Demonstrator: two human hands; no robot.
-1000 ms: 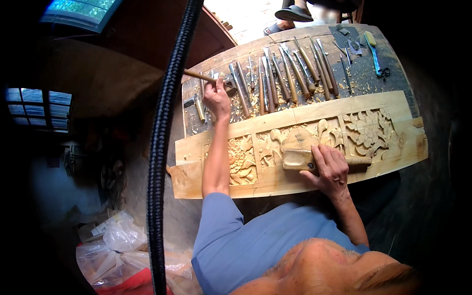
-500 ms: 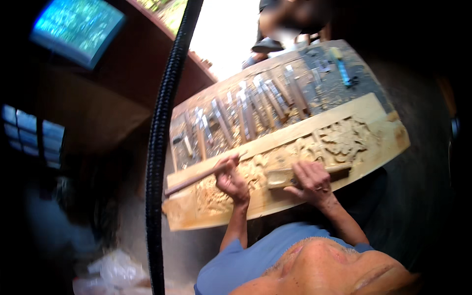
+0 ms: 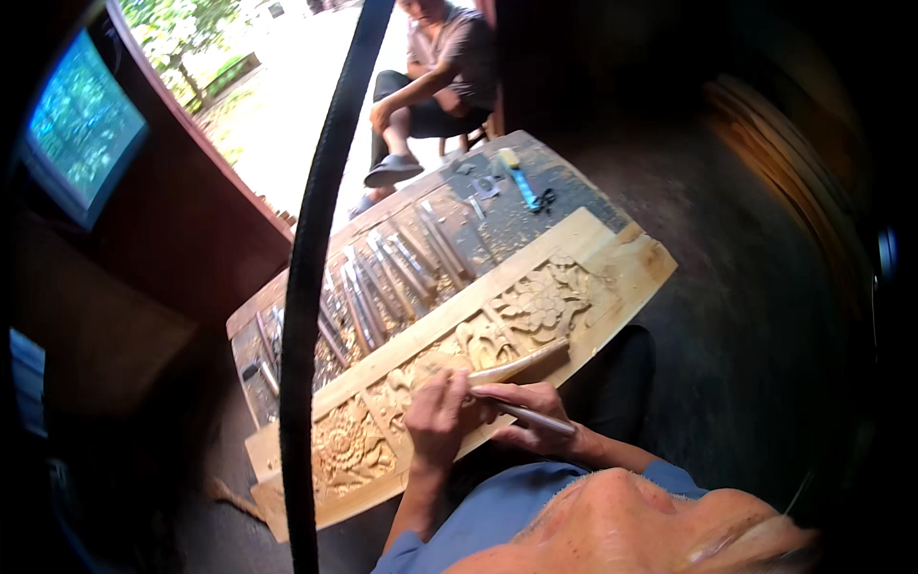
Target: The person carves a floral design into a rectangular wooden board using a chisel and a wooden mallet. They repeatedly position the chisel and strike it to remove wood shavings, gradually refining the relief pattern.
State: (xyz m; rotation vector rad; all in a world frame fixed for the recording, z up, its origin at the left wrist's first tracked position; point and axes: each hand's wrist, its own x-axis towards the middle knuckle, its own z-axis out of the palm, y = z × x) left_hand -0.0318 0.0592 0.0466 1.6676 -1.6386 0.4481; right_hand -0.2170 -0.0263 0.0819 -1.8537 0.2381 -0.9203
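Note:
A long carved wooden board (image 3: 612, 287) with flower and leaf reliefs lies slantwise along the bench's near edge. My left hand (image 3: 438, 421) is over its middle, fingers closed round one end of a chisel (image 3: 535, 418). The chisel's brown handle points right, across my right hand (image 3: 537, 400), whose fingers and thumb close about it. The blade end is hidden by my left fingers. Just beyond both hands, a pale wooden mallet (image 3: 521, 366) rests on the carving, its handle pointing right; its thicker end is partly behind my left hand.
Behind the board, several chisels (image 3: 387, 277) lie in a row among wood chips on the workbench (image 3: 583, 182). A blue-handled brush (image 3: 519, 182) is near the far right corner. A person (image 3: 445, 77) sits beyond the bench. A dark strap (image 3: 320, 249) crosses the view.
My right hand has left the mallet and now holds the chisel along with my left. The chisel's handle has swung from pointing left to pointing right. The whole view has shifted and turned.

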